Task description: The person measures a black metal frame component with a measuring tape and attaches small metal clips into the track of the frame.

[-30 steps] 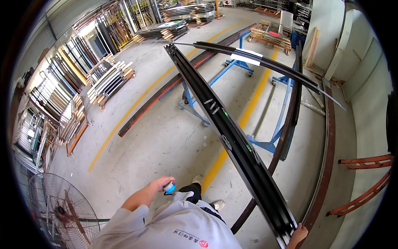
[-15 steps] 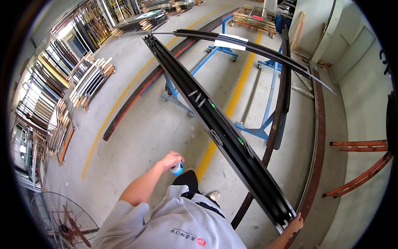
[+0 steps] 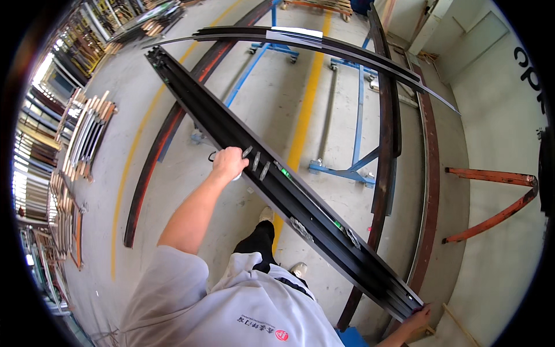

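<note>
A long black metal profile (image 3: 214, 121) slants from the far left to the near right, its channels facing up. My left hand (image 3: 228, 163) is closed at its left edge, fingertips touching the rim beside small silver metal plates (image 3: 256, 161). A pale round object (image 3: 237, 176) shows only in part beneath this hand; a dark loop sticks out on its left. At the profile's near right end, my right hand (image 3: 417, 318) grips the corner, fingers partly hidden. Small green pieces (image 3: 284, 172) and silver fittings (image 3: 302, 229) lie in and along the channels.
Another black profile (image 3: 231, 33) with a white sheet (image 3: 295, 37) crosses at the far side. Blue wheeled stands (image 3: 347, 172) and dark beams (image 3: 384, 150) are beyond. An orange metal frame (image 3: 491, 176) stands at right. Stacked frames (image 3: 89, 136) line the left.
My left hand, holding a blue-and-white round object, has moved up from my side to the profile's edge. The view has shifted; my right hand stays at the near end.
</note>
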Demonstrator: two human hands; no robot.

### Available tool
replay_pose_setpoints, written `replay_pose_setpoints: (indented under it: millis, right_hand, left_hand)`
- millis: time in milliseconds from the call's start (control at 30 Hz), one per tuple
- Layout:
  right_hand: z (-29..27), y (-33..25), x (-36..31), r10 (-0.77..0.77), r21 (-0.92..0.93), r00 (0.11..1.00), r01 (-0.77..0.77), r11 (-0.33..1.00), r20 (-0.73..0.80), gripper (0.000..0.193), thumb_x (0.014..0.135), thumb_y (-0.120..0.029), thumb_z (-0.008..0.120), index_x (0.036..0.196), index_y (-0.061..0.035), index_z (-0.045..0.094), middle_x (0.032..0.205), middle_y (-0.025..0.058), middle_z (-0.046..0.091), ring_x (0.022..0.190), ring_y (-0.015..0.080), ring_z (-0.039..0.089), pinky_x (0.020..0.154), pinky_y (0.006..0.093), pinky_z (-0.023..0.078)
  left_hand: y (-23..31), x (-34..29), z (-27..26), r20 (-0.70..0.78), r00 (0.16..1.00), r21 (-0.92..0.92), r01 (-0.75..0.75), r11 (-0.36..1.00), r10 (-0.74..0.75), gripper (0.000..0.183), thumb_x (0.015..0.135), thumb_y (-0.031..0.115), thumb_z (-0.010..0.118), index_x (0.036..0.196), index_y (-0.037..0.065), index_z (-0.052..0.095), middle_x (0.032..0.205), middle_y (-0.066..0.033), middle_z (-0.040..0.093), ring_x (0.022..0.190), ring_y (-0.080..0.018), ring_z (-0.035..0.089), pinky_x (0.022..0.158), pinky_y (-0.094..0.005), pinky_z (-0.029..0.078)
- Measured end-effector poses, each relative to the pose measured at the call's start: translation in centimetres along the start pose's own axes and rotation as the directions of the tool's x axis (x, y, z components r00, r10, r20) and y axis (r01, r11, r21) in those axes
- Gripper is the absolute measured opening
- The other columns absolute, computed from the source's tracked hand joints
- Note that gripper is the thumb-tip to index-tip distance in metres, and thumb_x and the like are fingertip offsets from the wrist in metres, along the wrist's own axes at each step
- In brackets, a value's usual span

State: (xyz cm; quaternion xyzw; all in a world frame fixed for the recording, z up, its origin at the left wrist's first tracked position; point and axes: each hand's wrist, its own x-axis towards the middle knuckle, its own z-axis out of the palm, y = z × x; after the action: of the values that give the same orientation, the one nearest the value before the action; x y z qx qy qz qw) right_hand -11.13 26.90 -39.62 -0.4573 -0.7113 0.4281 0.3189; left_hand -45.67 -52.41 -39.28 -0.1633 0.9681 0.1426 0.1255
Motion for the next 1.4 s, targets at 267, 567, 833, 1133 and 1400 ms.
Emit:
replay_pose_setpoints:
  millis: [267, 567, 833, 1133, 1400]
  right_hand:
    - [10.7, -7.8, -20.7, 0.163, 0.010, 0.982, -0.164, 0.986, 0.094, 0.035, 0.106, -0.029, 0.061, 0.081, -0.0044, 0.057, 0.061, 0.0005, 0.048, 0.049, 0.0097, 0.044, 0.044, 0.0283, 0.033]
    - [26.3, -28.0, -37.1, -0.131, 0.154, 0.690, 0.028, 0.988, 0.712, 0.010, 0.095, -0.006, 0.066, 0.092, 0.0016, 0.069, 0.068, 0.0017, 0.061, 0.062, 0.0100, 0.058, 0.059, 0.0248, 0.047]
    - [30.7, -32.5, -56.7, -0.445, 0.453, -0.106, 0.341, 0.824, 0.889, 0.018, 0.090, -0.013, 0.076, 0.096, 0.0025, 0.071, 0.084, 0.0157, 0.067, 0.074, 0.0265, 0.067, 0.069, 0.0363, 0.053]
    - [23.1, -25.4, -70.0, -0.397, 0.463, -0.367, 0.109, 0.879, 0.841, 0.011, 0.091, -0.010, 0.071, 0.097, -0.0012, 0.073, 0.082, 0.0135, 0.067, 0.076, 0.0268, 0.065, 0.070, 0.0351, 0.051]
    - [20.6, -24.8, -81.8, -0.306, 0.384, -0.354, 0.176, 0.906, 0.884, 0.014, 0.093, -0.013, 0.070, 0.099, -0.0013, 0.074, 0.083, 0.0142, 0.071, 0.077, 0.0230, 0.069, 0.071, 0.0348, 0.055]
  left_hand:
    - [-1.6, 2.3, -1.2, 0.129, 0.979, 0.100, -0.174, 0.980, 0.160, 0.027, 0.082, 0.027, 0.079, 0.087, 0.000, 0.076, 0.092, -0.0202, 0.075, 0.088, -0.0382, 0.073, 0.080, -0.0457, 0.059]
    - [-5.3, -5.0, -7.3, 0.128, 0.927, -0.750, -0.141, 0.646, 0.352, 0.028, 0.075, 0.025, 0.075, 0.090, 0.001, 0.074, 0.076, -0.0184, 0.069, 0.066, -0.0319, 0.064, 0.063, -0.0398, 0.050]
    - [-12.9, -22.4, -7.9, -0.271, 0.852, -0.430, -0.523, 0.736, 0.448, 0.022, 0.080, 0.027, 0.073, 0.092, 0.009, 0.072, 0.079, -0.0136, 0.067, 0.076, -0.0363, 0.066, 0.068, -0.0472, 0.052]
    - [-26.2, -38.4, -6.8, 0.250, 0.967, -0.808, 0.185, 0.559, 0.042, 0.036, 0.089, 0.032, 0.074, 0.119, 0.012, 0.076, 0.061, -0.0008, 0.060, 0.048, -0.0067, 0.051, 0.045, -0.0292, 0.043]
    - [-37.6, -42.1, -6.4, 0.432, 0.900, -0.836, 0.425, 0.348, -0.060, 0.046, 0.094, 0.034, 0.072, 0.131, 0.008, 0.071, 0.084, 0.0045, 0.069, 0.073, -0.0038, 0.056, 0.064, -0.0236, 0.047]
